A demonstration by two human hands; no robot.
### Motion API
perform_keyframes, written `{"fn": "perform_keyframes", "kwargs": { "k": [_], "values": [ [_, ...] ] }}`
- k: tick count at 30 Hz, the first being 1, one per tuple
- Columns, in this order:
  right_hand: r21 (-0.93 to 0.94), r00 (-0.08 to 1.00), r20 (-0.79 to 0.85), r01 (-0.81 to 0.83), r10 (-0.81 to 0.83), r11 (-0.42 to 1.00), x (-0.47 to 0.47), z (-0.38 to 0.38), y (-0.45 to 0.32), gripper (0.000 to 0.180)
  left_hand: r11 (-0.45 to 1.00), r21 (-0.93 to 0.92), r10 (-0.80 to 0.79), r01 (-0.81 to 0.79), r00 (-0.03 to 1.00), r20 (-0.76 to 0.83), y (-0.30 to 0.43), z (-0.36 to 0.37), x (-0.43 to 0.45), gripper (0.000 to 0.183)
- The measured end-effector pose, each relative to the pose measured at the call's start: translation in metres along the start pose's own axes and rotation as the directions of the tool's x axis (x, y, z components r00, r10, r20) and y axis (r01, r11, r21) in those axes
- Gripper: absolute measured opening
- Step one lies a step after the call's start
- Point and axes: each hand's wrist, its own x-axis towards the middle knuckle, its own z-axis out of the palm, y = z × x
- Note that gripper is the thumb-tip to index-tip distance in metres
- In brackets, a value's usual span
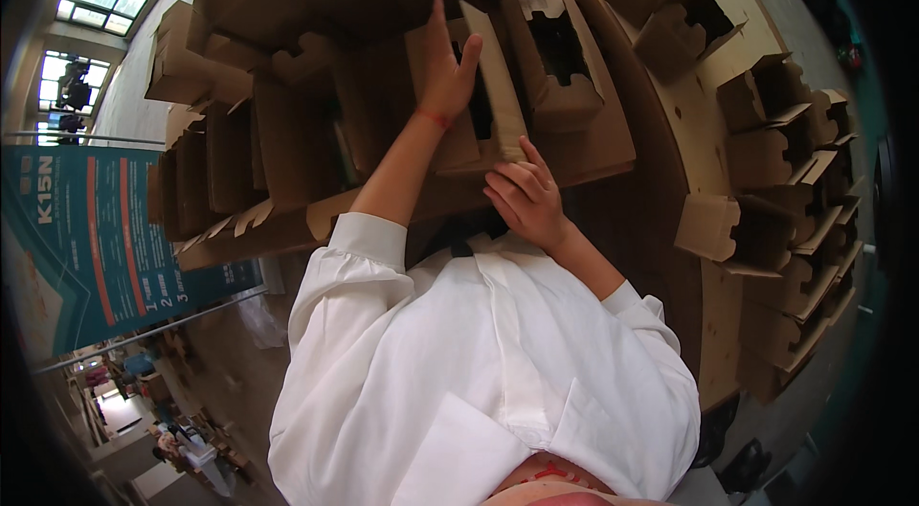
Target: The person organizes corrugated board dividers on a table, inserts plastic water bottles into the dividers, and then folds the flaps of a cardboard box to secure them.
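Observation:
An upright cardboard box with a raised long side panel stands before me on a flat cardboard sheet. My left hand reaches over the box's opening, fingers apart and thumb raised, with nothing in its grasp. At the near end of the raised panel, my right hand has its fingers bent around the panel's corner. A second box with notched flaps stands just right of it, its inside dark. The contents of the near box are mostly hidden.
Several open cardboard boxes stand in a row at the left, beside a larger carton. More open boxes crowd a plywood table at the right. A teal banner with writing hangs on a metal rail at far left.

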Motion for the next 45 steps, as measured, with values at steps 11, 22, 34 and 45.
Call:
{"fn": "perform_keyframes", "kwargs": {
  "k": [11,22,34,45],
  "values": [
    [-0.084,0.989,0.051,-0.134,0.139,0.987,0.005,0.007,0.004,0.028,0.971,0.237,0.026,-0.019,0.999,-0.027,-0.016,0.005,-0.002,0.046],
    [-0.234,0.991,0.056,-0.106,0.122,0.966,0.004,0.008,0.005,0.021,0.878,0.451,0.081,-0.159,0.979,0.187,-0.038,-0.006,-0.006,0.043],
    [-0.270,0.987,0.140,-0.039,0.079,0.962,0.008,0.014,0.012,0.032,0.819,0.568,-0.235,0.080,0.950,0.205,-0.036,-0.004,0.029,0.064],
    [-0.291,0.997,0.076,0.006,0.017,0.957,0.004,0.015,0.022,0.029,0.932,0.363,-0.151,-0.008,0.901,0.407,0.018,-0.032,-0.051,0.060]
  ]
}}
